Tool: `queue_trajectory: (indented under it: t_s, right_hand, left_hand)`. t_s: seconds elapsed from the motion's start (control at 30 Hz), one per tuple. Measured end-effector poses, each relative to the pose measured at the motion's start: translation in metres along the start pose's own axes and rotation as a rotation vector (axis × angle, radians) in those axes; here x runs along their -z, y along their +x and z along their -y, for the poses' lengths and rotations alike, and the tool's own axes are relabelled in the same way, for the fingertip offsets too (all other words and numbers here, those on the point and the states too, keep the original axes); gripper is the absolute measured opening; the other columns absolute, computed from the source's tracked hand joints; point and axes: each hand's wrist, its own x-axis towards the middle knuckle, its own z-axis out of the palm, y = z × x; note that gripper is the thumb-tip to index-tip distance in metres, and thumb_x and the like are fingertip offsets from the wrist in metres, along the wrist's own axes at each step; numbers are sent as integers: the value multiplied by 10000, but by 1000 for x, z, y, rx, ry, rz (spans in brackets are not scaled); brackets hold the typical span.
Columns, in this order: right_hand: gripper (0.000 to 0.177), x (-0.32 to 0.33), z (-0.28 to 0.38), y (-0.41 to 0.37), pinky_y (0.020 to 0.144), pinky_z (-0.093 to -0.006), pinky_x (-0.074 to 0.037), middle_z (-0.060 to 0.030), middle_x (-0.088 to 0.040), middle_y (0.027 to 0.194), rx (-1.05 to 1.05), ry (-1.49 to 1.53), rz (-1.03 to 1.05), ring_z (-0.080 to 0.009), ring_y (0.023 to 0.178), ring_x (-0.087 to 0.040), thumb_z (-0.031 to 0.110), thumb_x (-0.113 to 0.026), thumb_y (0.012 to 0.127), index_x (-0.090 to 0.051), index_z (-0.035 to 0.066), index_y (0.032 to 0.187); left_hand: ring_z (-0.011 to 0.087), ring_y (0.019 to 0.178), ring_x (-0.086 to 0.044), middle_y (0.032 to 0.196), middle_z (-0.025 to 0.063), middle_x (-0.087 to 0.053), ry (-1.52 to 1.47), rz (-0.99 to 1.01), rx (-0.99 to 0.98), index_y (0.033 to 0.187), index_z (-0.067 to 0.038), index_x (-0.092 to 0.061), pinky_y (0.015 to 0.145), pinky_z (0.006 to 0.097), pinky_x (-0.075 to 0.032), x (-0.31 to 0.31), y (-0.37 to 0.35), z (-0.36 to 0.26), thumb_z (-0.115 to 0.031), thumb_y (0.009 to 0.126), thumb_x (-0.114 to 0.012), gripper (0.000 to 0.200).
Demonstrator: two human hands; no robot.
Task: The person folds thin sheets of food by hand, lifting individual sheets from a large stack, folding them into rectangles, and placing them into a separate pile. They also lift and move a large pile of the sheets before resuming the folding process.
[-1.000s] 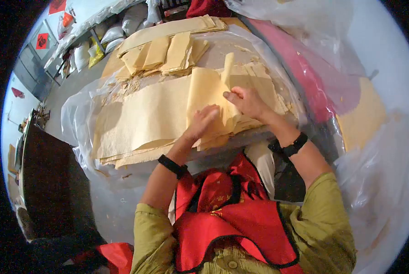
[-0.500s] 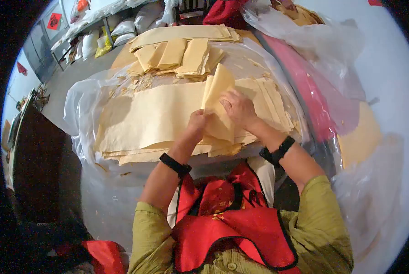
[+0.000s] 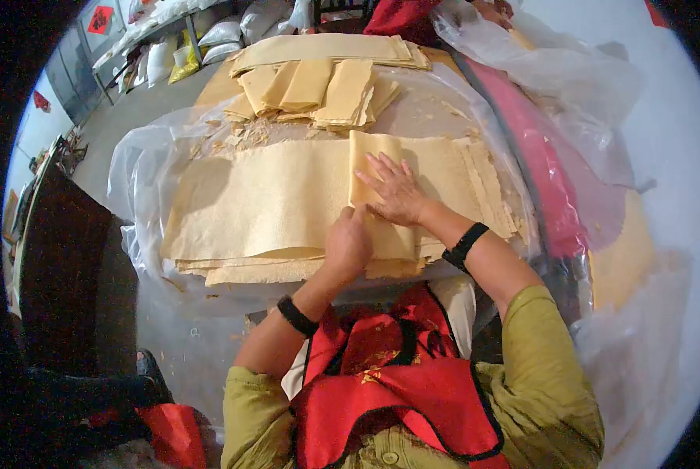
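head view: the table (image 3: 424, 117) spreads before me, clear plastic (image 3: 135, 176) hanging over its left and near edges. across its near half lies a wide stack (image 3: 256, 199) of pale yellow sheets, running from near the left edge to near the right edge, layers jutting unevenly at the right end. below the near edge is my red apron (image 3: 389, 395), trimmed in black. along the far edge lies a long stack (image 3: 319, 51), and just in front of it a bunch of folded pieces (image 3: 348, 92), overlapping. on top of the wide stack, right of its middle, lies the folded sheet (image 3: 375, 145), its fold down the left side. my right hand (image 3: 395, 194) is flat on it, fingers spread. my left hand (image 3: 349, 241) is curled up at the fold, close beside the right; i cannot tell whether it pinches the sheet. each wrist wears a black band (image 3: 466, 246). small scraps (image 3: 244, 138) dot the table behind the wide stack.
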Motion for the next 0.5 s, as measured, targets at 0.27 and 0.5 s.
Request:
queue_trajectory:
  t_s: [0.27, 0.5]
  right_hand:
    - [609, -21, -2, 16, 1008, -560, -83, -144, -180, 1394, 127, 7, -60, -320, 1301, -117, 479, -438, 814, -292, 180, 1325]
    - [677, 1, 10, 40, 1011, -552, -86, -141, -187, 1391, 98, 10, -7, -310, 1301, -117, 511, -464, 788, -259, 170, 1337]
  left_hand:
    - [291, 750, -494, 803, 109, -501, 291, -15, -235, 1023, -62, -529, 689, 401, -396, 4, -17, 14, -126, 702, -512, 328]
    - [265, 802, -488, 791, 88, -486, 278, -1, -320, 963, -56, -556, 865, 437, -355, 11, -9, 14, -170, 697, -509, 293]
